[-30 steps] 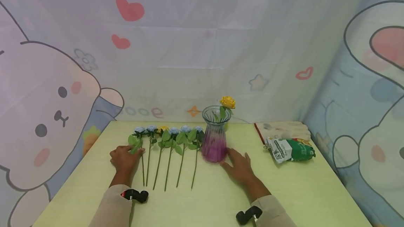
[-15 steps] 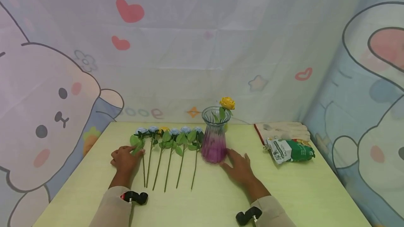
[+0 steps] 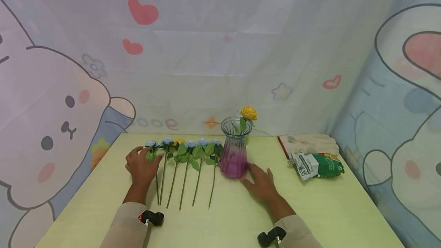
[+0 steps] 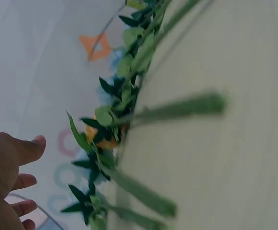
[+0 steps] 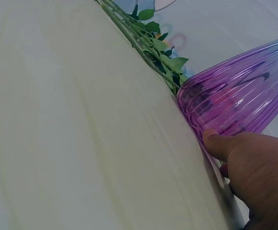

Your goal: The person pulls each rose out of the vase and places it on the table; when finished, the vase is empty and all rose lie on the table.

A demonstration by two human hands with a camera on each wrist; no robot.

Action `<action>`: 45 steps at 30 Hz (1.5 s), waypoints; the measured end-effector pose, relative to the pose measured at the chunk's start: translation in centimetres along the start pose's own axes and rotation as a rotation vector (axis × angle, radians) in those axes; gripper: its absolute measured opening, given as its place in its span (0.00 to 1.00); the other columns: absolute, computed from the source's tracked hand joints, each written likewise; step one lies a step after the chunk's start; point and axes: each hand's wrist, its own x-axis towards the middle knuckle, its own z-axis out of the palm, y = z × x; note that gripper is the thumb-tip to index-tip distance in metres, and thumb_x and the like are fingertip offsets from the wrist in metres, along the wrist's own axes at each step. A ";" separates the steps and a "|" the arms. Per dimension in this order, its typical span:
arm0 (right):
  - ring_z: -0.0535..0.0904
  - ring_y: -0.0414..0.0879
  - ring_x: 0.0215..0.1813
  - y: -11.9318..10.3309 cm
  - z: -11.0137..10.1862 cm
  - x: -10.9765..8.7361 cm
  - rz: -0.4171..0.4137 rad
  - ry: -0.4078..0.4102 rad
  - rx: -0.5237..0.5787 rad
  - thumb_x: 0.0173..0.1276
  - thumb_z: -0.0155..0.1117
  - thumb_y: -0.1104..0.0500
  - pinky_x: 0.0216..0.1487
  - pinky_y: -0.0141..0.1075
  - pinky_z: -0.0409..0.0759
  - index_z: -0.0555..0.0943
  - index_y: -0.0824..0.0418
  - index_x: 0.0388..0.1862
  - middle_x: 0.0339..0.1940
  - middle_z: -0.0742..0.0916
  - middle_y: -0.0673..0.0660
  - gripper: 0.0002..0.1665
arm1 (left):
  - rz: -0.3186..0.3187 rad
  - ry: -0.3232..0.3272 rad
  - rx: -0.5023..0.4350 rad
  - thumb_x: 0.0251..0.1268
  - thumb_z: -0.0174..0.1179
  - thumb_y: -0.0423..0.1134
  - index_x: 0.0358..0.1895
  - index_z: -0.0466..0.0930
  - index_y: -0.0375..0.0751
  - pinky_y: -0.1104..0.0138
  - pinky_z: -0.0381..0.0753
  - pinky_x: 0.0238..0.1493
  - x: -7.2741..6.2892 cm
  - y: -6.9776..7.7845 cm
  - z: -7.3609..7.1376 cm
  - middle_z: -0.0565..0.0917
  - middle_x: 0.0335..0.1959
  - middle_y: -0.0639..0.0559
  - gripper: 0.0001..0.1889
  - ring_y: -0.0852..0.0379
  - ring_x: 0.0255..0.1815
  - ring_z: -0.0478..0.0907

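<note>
A ribbed glass vase (image 3: 234, 156), clear at the top and purple below, stands upright with one yellow rose (image 3: 249, 113) leaning out over its rim. My right hand (image 3: 262, 185) holds the vase low on its right side, thumb against the base in the right wrist view. To the left, several artificial roses lie in a row, mostly blue with a yellow one (image 3: 178, 141) among them. Over the leftmost blue rose (image 3: 151, 143) my left hand (image 3: 142, 165) is spread, fingertips close to its leaves. In the left wrist view the fingers (image 4: 32, 149) are apart, with nothing between them.
Right of the vase lie a green and white packet (image 3: 318, 164) and pale gloves (image 3: 311, 142) with a red cuff edge. A printed cloth backdrop (image 3: 206, 56) rises behind the pale yellow table (image 3: 213, 229).
My left hand has lifted off the leftmost rose's leaves, shifting up and slightly right with its fingers spreading. The right hand and the vase have stayed in place.
</note>
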 end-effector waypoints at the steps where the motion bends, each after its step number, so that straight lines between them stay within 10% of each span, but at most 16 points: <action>1: 0.71 0.63 0.85 0.0 0.0 0.0 0.002 -0.003 0.001 0.81 0.65 0.45 0.85 0.76 0.44 0.71 0.61 0.84 0.82 0.78 0.63 0.40 | 0.015 0.003 -0.004 0.76 0.72 0.47 0.73 0.78 0.32 0.24 0.53 0.77 -0.1 0.5 0.1 0.66 0.78 0.29 0.31 0.22 0.83 0.54; 11: 0.72 0.64 0.84 0.0 0.0 0.1 -0.012 0.008 -0.002 0.80 0.67 0.46 0.84 0.77 0.46 0.72 0.62 0.83 0.81 0.79 0.64 0.40 | 0.236 0.040 -0.182 0.72 0.75 0.39 0.65 0.84 0.28 0.23 0.59 0.74 -1.0 6.0 0.8 0.75 0.71 0.26 0.25 0.20 0.76 0.65; 21: 0.73 0.64 0.83 0.1 -0.2 -0.3 -0.021 0.034 0.000 0.80 0.67 0.46 0.82 0.79 0.47 0.73 0.62 0.82 0.80 0.80 0.64 0.40 | 0.257 -0.186 -0.349 0.76 0.73 0.43 0.71 0.82 0.36 0.36 0.76 0.74 -2.4 12.2 2.4 0.75 0.74 0.35 0.26 0.33 0.74 0.75; 35: 0.72 0.63 0.84 -0.3 -0.2 -0.2 0.001 0.021 0.009 0.80 0.68 0.47 0.84 0.76 0.45 0.72 0.62 0.83 0.81 0.79 0.63 0.40 | 0.402 -0.238 -0.397 0.77 0.71 0.47 0.68 0.86 0.42 0.32 0.72 0.77 -3.2 17.7 3.9 0.72 0.80 0.39 0.23 0.33 0.82 0.69; 45: 0.72 0.62 0.84 -0.5 -0.2 -0.2 0.009 0.015 0.008 0.80 0.69 0.47 0.84 0.76 0.45 0.72 0.61 0.83 0.81 0.79 0.62 0.39 | 0.350 -0.317 -0.432 0.77 0.70 0.46 0.67 0.87 0.41 0.31 0.68 0.80 -2.8 21.1 4.2 0.67 0.85 0.38 0.22 0.31 0.86 0.64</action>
